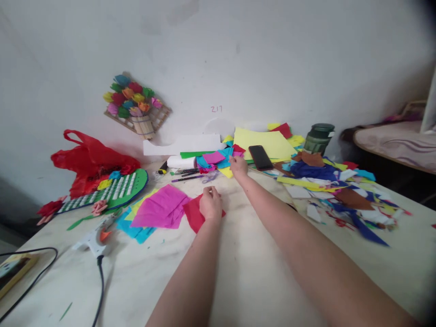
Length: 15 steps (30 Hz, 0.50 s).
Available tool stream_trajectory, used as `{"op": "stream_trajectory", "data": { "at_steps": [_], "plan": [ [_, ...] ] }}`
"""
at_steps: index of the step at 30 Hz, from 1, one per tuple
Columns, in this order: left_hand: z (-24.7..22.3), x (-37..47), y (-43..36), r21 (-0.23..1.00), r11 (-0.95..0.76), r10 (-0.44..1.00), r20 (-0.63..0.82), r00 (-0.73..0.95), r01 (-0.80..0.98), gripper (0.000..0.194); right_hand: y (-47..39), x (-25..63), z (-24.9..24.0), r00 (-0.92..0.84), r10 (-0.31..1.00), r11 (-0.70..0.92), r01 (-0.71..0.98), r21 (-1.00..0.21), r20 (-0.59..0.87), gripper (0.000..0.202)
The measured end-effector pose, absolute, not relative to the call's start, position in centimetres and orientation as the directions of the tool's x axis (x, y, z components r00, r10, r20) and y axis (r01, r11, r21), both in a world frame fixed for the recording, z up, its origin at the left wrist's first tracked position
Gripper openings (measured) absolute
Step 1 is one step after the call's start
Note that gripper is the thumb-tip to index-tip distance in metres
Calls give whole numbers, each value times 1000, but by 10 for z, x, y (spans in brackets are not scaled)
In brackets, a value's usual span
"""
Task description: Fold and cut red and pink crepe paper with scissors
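Observation:
My left hand [210, 203] rests on a piece of red crepe paper [194, 214], its fingers curled closed at the paper. Farther back, my right hand [238, 165] reaches into a small pile of coloured paper pieces [214, 157], with its fingers pinched at the pile's right edge beside blue paper [225, 153]. The fingertips there are partly hidden. Left of my left hand lie a magenta crepe sheet [161, 206] and a blue sheet [140, 232], overlapping with some yellow.
A white glue gun [95, 238] with a black cord lies at left, near a green woven craft piece [117, 190] and a red plastic bag [90, 156]. A phone [260, 157], a dark green bottle [319, 138] and heaped paper scraps [354, 200] occupy the right side.

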State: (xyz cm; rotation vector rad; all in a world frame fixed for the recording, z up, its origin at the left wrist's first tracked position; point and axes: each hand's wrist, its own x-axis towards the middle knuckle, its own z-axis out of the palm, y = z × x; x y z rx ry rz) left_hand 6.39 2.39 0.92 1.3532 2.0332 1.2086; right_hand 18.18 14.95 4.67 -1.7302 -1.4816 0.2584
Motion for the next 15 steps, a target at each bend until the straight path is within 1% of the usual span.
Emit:
{"op": "stream_trajectory", "data": {
  "at_steps": [1, 2, 7, 8, 9, 11, 15],
  "plan": [
    [9, 64, 24, 829, 154, 892, 118, -436, 538, 35, 145, 186, 46, 293, 884, 9, 768, -641, 363, 40],
    [8, 63, 24, 827, 157, 893, 115, -435, 540, 36, 141, 191, 46, 318, 877, -23, 777, -630, 360, 40],
    [7, 63, 27, 822, 161, 895, 112, -433, 546, 34, 132, 231, 45, 476, 805, -179, 764, -620, 355, 30],
    [8, 63, 27, 819, 162, 893, 115, -434, 550, 33, 133, 241, 43, 479, 796, -181, 772, -609, 371, 31],
    [8, 63, 27, 816, 166, 892, 116, -438, 554, 32, 134, 250, 42, 482, 780, -187, 789, -586, 400, 33],
    [9, 64, 27, 807, 178, 890, 111, -441, 563, 31, 138, 265, 37, 485, 772, -227, 814, -534, 411, 42],
    [10, 65, 26, 795, 185, 894, 108, -435, 578, 30, 151, 281, 27, 508, 797, -320, 814, -485, 327, 64]
  ]
}}
